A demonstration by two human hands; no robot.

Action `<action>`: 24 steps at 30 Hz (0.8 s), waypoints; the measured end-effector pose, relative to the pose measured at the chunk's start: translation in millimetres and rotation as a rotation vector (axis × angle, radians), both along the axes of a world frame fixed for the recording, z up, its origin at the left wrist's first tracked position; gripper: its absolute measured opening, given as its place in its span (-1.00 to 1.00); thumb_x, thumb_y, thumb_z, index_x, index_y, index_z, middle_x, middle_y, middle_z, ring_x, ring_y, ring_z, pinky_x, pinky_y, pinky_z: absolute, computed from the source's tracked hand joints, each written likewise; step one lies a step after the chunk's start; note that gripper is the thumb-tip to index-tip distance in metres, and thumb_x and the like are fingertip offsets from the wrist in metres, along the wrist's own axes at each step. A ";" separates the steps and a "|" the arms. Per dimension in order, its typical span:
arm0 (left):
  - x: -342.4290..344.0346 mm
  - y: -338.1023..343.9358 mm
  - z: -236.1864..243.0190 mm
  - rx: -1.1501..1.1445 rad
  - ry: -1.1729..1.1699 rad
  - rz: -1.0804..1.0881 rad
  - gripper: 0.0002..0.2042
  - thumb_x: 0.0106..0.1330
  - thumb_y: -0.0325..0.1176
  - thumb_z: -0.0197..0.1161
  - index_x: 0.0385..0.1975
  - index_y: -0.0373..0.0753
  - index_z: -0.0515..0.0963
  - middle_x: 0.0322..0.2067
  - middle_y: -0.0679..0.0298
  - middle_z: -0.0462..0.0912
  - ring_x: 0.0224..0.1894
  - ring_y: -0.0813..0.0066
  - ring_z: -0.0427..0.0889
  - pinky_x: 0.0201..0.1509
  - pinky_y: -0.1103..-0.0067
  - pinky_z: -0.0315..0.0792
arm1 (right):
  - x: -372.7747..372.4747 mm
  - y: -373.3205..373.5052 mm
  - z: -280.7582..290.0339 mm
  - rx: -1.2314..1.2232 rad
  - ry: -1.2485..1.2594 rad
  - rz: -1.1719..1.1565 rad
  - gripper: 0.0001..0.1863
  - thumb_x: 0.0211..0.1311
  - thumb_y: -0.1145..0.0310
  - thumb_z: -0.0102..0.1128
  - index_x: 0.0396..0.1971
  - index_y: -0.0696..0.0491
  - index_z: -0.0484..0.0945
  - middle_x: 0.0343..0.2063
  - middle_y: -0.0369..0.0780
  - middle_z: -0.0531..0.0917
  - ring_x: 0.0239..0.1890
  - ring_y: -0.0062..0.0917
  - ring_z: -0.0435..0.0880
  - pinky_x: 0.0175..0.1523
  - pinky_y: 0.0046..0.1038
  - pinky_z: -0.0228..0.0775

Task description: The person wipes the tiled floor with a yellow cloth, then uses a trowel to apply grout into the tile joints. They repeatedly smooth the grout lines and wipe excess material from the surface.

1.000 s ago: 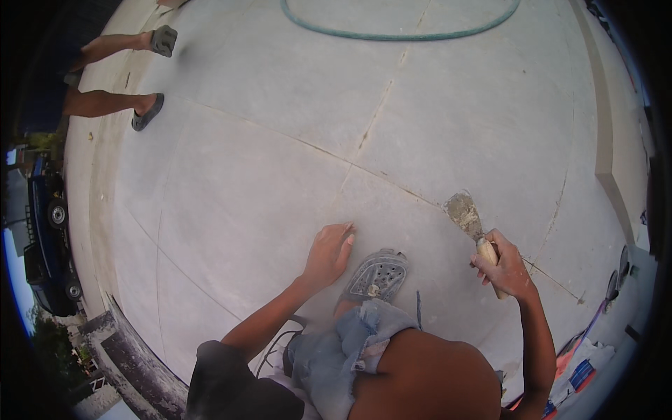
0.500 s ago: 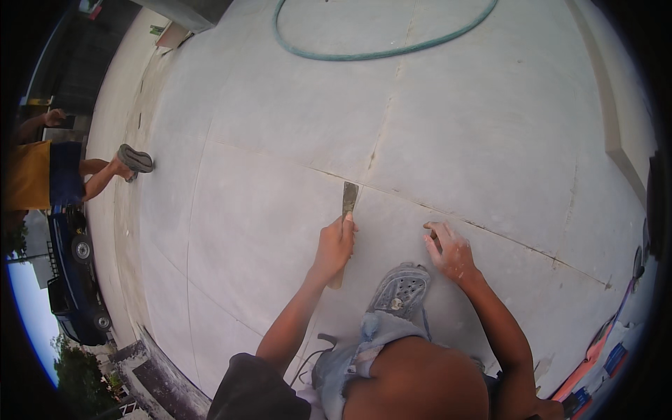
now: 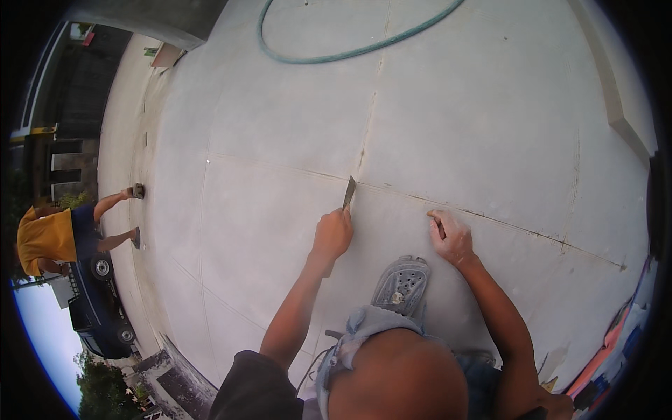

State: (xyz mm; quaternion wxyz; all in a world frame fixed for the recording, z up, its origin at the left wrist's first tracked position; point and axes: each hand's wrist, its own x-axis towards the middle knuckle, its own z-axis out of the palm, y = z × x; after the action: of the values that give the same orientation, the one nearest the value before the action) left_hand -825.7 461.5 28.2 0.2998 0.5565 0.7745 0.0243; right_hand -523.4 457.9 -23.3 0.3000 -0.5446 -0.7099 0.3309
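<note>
My left hand (image 3: 332, 233) is closed around the handle of a putty knife (image 3: 349, 194). Its thin blade points away from me, turned nearly edge-on, with the tip at a groove (image 3: 392, 190) in the grey floor (image 3: 280, 112), close to where two grooves cross. To the right, my right hand (image 3: 453, 236) rests low over the floor just below the same groove. Pale dust coats it, and its fingers are curled in; whether something small is between them I cannot make out. Between my hands and nearer to me is my foot in a grey clog (image 3: 400, 285).
A green hose (image 3: 357, 53) loops across the far floor. A low ledge (image 3: 616, 91) runs along the right. At far left a person in a yellow shirt (image 3: 47, 241) walks near a dark blue vehicle (image 3: 91, 308). Colourful items (image 3: 607, 350) lie at lower right.
The putty knife has turned more edge-on and its tip has come up to the groove crossing. My right hand has moved slightly up, its fingers more curled. The other person has walked on.
</note>
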 end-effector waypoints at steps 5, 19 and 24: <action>-21.2 -60.5 3.6 -0.029 0.042 -0.042 -0.56 0.62 -0.23 -0.02 -0.37 -0.50 0.62 -0.43 -0.38 0.63 -0.30 -0.43 0.66 -0.14 -0.07 0.53 | 3.2 -2.5 -8.2 -0.033 0.093 -0.006 -0.72 0.28 0.49 0.30 0.00 0.03 0.66 -0.47 -0.25 0.68 -0.59 -0.47 0.62 -0.43 -0.39 0.49; -62.8 -351.6 21.5 -0.409 0.136 0.045 -0.73 0.59 -0.26 0.02 -0.18 -0.37 0.54 -0.49 -0.22 0.65 -0.40 -0.32 0.68 -0.27 -0.03 0.56 | 0.2 -5.5 -23.3 -0.017 0.157 0.013 -0.69 0.30 0.56 0.29 0.04 0.09 0.64 -0.49 -0.27 0.62 -0.61 -0.58 0.52 -0.45 -0.48 0.39; -55.2 -279.8 39.2 -0.082 0.028 -0.054 -0.73 0.62 -0.32 -0.02 -0.20 -0.36 0.57 -0.52 -0.12 0.65 -0.42 -0.21 0.71 -0.31 0.07 0.56 | 7.6 -3.3 -15.8 -0.017 0.133 -0.012 -0.72 0.30 0.55 0.29 0.00 0.08 0.65 -0.51 -0.27 0.64 -0.62 -0.57 0.52 -0.45 -0.47 0.40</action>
State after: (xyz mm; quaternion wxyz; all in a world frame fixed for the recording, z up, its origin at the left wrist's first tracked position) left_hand -880.9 181.8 67.5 0.3120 0.5649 0.7636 -0.0232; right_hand -515.8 454.6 -39.2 0.3439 -0.5282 -0.6823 0.3705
